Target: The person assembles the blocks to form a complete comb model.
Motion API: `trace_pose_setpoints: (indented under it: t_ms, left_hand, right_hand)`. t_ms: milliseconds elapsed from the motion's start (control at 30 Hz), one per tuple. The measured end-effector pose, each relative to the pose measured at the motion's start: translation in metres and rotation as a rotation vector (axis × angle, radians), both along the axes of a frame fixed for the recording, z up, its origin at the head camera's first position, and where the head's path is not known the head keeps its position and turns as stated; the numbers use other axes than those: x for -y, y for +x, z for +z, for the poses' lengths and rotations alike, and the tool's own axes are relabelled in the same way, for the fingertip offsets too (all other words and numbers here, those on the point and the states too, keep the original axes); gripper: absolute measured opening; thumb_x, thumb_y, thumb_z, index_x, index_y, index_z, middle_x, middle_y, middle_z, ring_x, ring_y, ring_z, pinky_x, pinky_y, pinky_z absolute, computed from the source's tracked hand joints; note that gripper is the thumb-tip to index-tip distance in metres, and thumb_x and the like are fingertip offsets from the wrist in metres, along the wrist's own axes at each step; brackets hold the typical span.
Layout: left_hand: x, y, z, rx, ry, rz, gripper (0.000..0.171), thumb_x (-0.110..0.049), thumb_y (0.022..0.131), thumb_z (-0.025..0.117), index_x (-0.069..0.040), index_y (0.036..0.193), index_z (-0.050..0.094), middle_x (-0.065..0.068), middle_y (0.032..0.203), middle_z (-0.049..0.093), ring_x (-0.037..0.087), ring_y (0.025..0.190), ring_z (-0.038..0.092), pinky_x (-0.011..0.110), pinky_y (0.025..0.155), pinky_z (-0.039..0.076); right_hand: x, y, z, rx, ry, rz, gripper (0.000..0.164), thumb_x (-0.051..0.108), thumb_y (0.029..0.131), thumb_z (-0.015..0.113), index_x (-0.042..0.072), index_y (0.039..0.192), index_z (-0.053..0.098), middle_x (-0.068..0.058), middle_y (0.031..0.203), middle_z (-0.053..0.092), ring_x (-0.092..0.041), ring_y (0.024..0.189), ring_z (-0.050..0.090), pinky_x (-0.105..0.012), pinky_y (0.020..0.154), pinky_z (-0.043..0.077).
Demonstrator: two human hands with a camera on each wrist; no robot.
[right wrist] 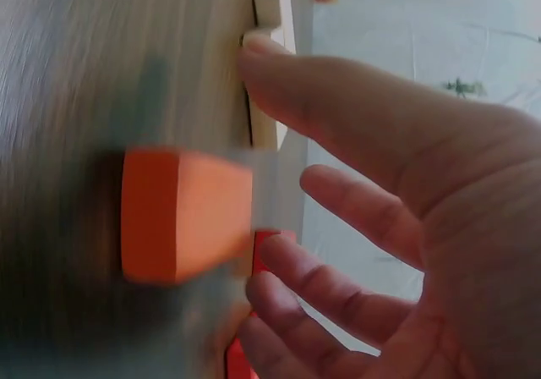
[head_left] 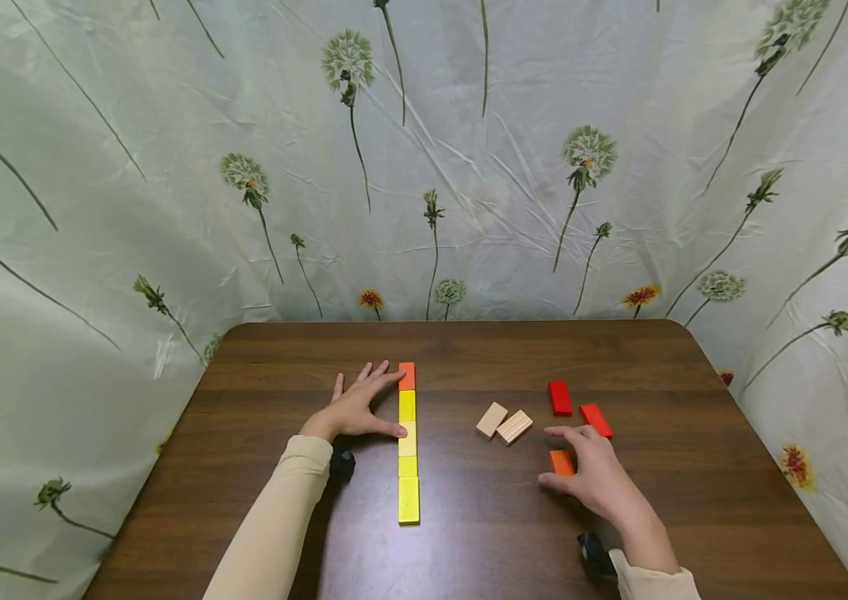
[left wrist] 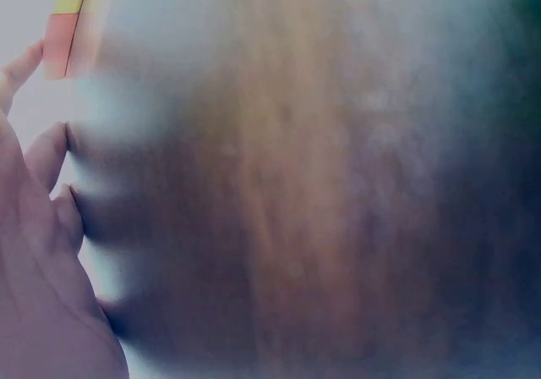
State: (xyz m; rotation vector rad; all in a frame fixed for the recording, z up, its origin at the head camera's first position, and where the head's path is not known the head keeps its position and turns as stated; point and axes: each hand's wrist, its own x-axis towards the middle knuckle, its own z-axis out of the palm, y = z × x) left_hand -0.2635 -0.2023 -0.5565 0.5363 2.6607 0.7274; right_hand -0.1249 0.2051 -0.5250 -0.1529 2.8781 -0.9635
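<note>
A straight column of blocks runs down the middle of the table: an orange block (head_left: 406, 377) at the far end, then several yellow blocks (head_left: 408, 500) toward the near end. My left hand (head_left: 356, 411) lies at its left side with fingers spread. The index fingertip is at the orange block and the thumb tip at a pale yellow block (head_left: 407, 438). To the right, my right hand (head_left: 598, 471) hovers with thumb and fingers apart around a loose orange block (right wrist: 186, 216). In the right wrist view a gap shows between the fingers and that block.
Two plain wooden blocks (head_left: 514, 427) lie right of the column. Beyond the right hand are two red blocks, one farther back (head_left: 560, 398) and one close to the fingers (head_left: 596, 419). The brown table (head_left: 281, 358) ends at a flower-printed cloth (head_left: 469, 167).
</note>
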Motion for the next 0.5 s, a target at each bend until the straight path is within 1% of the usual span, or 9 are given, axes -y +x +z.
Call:
trace_pose_setpoints:
  t_ms: [100,200,300,500]
  left_hand:
    - [0.0,0.0,0.0,-0.001,0.003,0.001,0.114,-0.071,0.075,0.087,-0.037,0.169,0.033,0.003,0.183,0.01,0.037,0.17,0.0,0.076,0.125,-0.014]
    - [0.0,0.0,0.0,0.0,0.001,-0.001,0.113,-0.072,0.075,0.087,-0.037,0.169,0.033,0.003,0.183,0.01,0.036,0.17,-0.001,0.076,0.125,-0.014]
    - [0.0,0.0,0.0,-0.001,0.006,-0.002,0.114,-0.073,0.074,0.087,-0.037,0.169,0.034,0.004,0.183,0.01,0.037,0.17,-0.001,0.075,0.125,-0.015]
    - [0.0,0.0,-0.001,-0.003,0.022,0.0,0.119,-0.078,0.071,0.085,-0.034,0.169,0.034,0.007,0.183,0.011,0.04,0.17,0.001,0.075,0.125,-0.015]
  right_hand:
    - [-0.009,0.001,-0.001,0.009,0.008,0.012,0.076,0.03,0.076,0.098,0.004,0.14,0.067,-0.02,0.128,0.063,-0.037,0.116,0.064,-0.06,0.101,0.054]
    - [-0.017,0.001,-0.002,0.038,0.019,0.024,0.079,0.031,0.075,0.099,0.002,0.141,0.065,-0.019,0.127,0.064,-0.034,0.111,0.067,-0.057,0.1,0.056]
    - [-0.023,0.001,-0.002,0.071,0.025,0.029,0.081,0.031,0.075,0.099,0.001,0.142,0.064,-0.018,0.127,0.065,-0.032,0.11,0.068,-0.055,0.098,0.057]
    - [-0.027,0.001,-0.004,0.078,0.028,0.038,0.082,0.03,0.074,0.1,0.001,0.141,0.064,-0.018,0.125,0.065,-0.031,0.109,0.067,-0.054,0.097,0.058]
